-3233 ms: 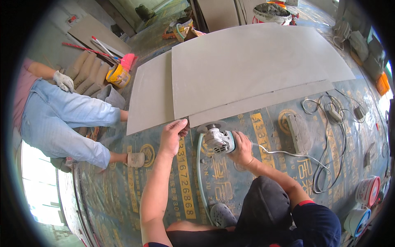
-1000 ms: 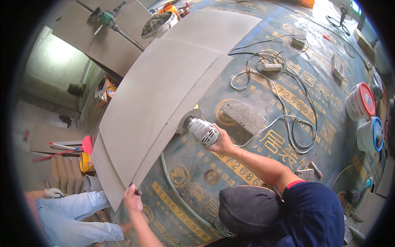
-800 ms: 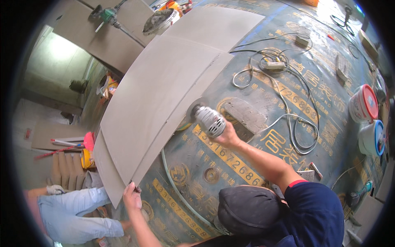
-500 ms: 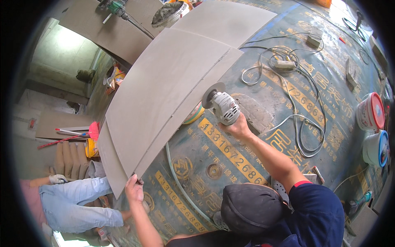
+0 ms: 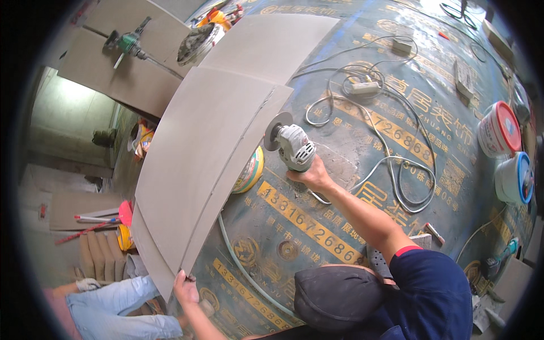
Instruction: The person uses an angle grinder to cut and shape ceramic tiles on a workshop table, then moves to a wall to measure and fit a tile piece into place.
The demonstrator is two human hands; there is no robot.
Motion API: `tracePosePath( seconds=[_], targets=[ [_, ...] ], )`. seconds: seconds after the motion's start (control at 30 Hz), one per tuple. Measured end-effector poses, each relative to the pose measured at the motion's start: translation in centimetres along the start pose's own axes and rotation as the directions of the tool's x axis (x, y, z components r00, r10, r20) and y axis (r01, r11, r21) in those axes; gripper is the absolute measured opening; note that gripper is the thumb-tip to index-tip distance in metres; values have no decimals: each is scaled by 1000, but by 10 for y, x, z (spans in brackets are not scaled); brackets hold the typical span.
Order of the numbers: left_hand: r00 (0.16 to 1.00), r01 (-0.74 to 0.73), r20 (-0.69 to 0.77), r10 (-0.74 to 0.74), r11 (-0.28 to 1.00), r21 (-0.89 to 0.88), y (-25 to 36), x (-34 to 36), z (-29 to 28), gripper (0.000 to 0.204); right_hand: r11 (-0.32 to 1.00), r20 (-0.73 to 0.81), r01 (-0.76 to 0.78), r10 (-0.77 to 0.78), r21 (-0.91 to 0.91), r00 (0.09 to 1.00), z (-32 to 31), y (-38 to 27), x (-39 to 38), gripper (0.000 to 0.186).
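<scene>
Big grey slab (image 5: 198, 150) is out front, bucket (image 5: 250, 173) peeking out under its long edge; patchy support might crack it along the groove (image 5: 243, 134). Grinder (image 5: 297, 146) is clutched in the right hand (image 5: 313, 177). Left hand (image 5: 185, 288)'s at the near corner, can't tell if it's pinching. Sloppy wrist, and the disc (image 5: 272, 131) could chip the edge.

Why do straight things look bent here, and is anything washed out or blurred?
In the head view, the fisheye lens bows the edges of the slab and blackens the corners; head view, upper right: glare pales the far floor; head view, centre: the grinder looks fairly crisp, vents distinct.
</scene>
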State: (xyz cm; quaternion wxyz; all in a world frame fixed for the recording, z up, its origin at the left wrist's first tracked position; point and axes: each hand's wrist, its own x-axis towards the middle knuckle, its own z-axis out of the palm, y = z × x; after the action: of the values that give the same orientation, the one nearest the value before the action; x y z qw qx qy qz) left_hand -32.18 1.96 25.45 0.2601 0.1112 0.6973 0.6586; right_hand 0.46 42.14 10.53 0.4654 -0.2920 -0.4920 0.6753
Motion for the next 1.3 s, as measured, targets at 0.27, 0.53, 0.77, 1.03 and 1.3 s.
tracePosePath(
  seconds=[0.27,0.53,0.77,1.03,1.3],
  targets=[
    [1000,18,13,-18,1000,-2,-1,3,3,14,1000,3,4,-4,-15,1000,-24,-4,17,58],
    [999,38,-1,-38,999,-1,0,4,1,15,999,-21,8,-9,-42,1000,-31,-17,30,58],
    [999,25,-34,-26,999,-39,-4,6,-9,14,1000,6,-3,3,-6,1000,-26,-13,27,53],
    [998,47,-47,-49,998,-47,-5,9,-7,17,998,-36,0,-2,-58,999,-29,-16,22,59],
    [995,96,17,-95,983,-156,-17,10,-15,21,341,526,-492,-9,801,850,-63,-23,-59,66]
  ],
)
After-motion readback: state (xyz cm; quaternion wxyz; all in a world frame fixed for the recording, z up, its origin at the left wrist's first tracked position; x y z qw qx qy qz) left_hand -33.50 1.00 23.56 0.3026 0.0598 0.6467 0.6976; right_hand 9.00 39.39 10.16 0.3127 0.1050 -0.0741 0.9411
